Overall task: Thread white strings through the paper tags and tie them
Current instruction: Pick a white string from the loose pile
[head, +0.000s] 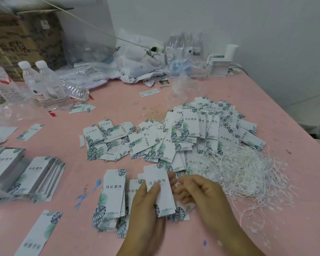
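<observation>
My left hand [147, 213] grips a white paper tag [162, 189] with leaf print, held upright, thumb across its face. Beside it, my right hand [198, 191] has its fingers curled at the tag's right edge; whether it pinches a string is too blurred to tell. A tangle of white strings [244, 172] lies just right of my hands. Under and left of my hands sits a short stack of tags [113, 196]. A large heap of tags with strings [192, 133] spreads across the table's middle.
The pink table [100, 108] holds neat tag stacks [31, 176] at the left, water bottles [50, 85] at the back left, plastic bags [140, 58] and a cardboard box [20, 39] behind. A lone tag [42, 233] lies at the near left. The table's edge runs down the right.
</observation>
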Demonstrator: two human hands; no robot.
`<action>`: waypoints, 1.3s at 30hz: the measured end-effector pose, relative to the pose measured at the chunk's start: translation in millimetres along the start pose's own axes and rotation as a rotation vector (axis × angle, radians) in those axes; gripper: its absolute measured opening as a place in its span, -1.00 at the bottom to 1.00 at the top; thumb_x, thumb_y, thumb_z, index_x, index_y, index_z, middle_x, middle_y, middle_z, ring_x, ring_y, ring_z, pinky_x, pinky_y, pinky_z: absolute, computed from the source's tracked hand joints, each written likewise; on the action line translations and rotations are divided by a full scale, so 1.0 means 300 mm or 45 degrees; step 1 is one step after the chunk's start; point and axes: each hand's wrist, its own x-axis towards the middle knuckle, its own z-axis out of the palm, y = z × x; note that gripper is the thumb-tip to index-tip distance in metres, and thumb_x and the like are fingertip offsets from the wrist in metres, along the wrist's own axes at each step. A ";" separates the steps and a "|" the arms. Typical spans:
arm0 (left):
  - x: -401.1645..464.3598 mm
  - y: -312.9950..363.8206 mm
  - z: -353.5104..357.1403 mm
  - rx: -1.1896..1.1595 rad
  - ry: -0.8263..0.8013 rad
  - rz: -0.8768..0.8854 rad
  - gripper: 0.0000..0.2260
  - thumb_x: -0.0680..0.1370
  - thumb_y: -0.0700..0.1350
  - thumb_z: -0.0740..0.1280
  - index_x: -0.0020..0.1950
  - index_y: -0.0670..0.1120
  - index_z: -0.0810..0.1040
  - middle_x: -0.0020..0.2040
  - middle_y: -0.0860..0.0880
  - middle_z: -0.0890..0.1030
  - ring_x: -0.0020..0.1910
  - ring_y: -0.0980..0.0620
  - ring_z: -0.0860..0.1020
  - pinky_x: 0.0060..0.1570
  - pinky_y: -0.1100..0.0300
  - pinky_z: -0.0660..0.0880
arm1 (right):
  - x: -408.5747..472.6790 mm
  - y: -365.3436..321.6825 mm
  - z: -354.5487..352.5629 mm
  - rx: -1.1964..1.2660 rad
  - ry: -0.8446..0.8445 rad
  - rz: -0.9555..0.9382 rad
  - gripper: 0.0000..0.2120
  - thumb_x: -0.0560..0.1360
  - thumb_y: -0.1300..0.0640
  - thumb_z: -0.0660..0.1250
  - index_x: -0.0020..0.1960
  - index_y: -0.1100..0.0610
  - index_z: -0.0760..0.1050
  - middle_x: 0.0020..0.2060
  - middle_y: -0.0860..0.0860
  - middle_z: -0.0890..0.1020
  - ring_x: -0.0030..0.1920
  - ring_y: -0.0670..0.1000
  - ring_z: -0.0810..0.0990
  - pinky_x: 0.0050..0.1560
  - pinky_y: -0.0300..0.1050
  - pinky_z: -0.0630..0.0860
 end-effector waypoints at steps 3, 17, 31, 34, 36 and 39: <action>0.011 0.021 0.002 -0.123 0.054 -0.014 -0.59 0.50 -0.17 0.26 0.32 -0.31 0.46 0.16 -0.32 0.63 0.15 -0.24 0.63 -0.03 0.05 0.63 | 0.030 -0.002 -0.092 0.003 0.258 -0.017 -0.72 0.55 0.30 0.31 -0.03 -0.07 0.64 -0.17 0.02 0.72 -0.17 0.04 0.69 -0.14 -0.14 0.61; -0.026 0.050 0.033 -0.389 -0.243 -0.534 -0.44 0.06 -0.38 0.58 0.05 -0.39 0.63 -0.16 -0.25 0.56 -0.28 -0.14 0.55 -0.37 0.09 0.53 | 0.007 -0.051 -0.021 0.888 -0.197 0.090 -0.74 0.37 0.39 0.25 -0.07 0.20 0.65 -0.26 0.22 0.64 -0.31 0.04 0.61 -0.31 -0.10 0.59; -0.024 0.084 0.019 -0.583 -0.289 -0.578 -0.53 0.16 -0.43 0.57 0.06 -0.40 0.62 -0.04 -0.32 0.60 -0.35 -0.08 0.53 -0.44 0.14 0.49 | 0.013 -0.041 -0.055 0.790 -0.467 0.397 -0.80 0.27 0.39 0.28 -0.18 0.24 0.62 -0.40 0.22 0.60 -0.47 0.03 0.58 -0.45 -0.23 0.50; -0.030 0.097 0.020 -0.663 -0.299 -0.584 -0.57 0.22 -0.46 0.53 0.08 -0.39 0.61 0.00 -0.29 0.58 -0.34 -0.05 0.52 -0.42 0.14 0.50 | 0.020 -0.035 -0.061 0.648 -0.303 0.400 -0.86 0.27 0.24 0.37 -0.19 0.17 0.63 -0.47 0.21 0.54 -0.55 0.01 0.45 -0.54 -0.26 0.40; -0.031 0.103 0.019 -0.714 -0.309 -0.581 -0.58 0.25 -0.48 0.50 0.09 -0.37 0.60 -0.02 -0.27 0.57 -0.34 -0.03 0.50 -0.41 0.13 0.50 | 0.021 -0.028 -0.060 0.442 -0.260 0.390 -0.90 0.32 0.15 0.38 -0.17 0.10 0.63 -0.49 0.18 0.54 -0.57 0.00 0.43 -0.56 -0.28 0.37; -0.026 0.106 0.021 -0.683 -0.288 -0.535 -0.57 0.23 -0.48 0.51 0.08 -0.35 0.61 -0.03 -0.24 0.56 -0.31 -0.02 0.51 -0.39 0.15 0.51 | 0.018 -0.021 -0.059 0.122 -0.298 0.408 -0.84 0.35 0.08 0.42 -0.07 0.04 0.63 -0.44 0.16 0.61 -0.51 0.01 0.49 -0.47 -0.22 0.42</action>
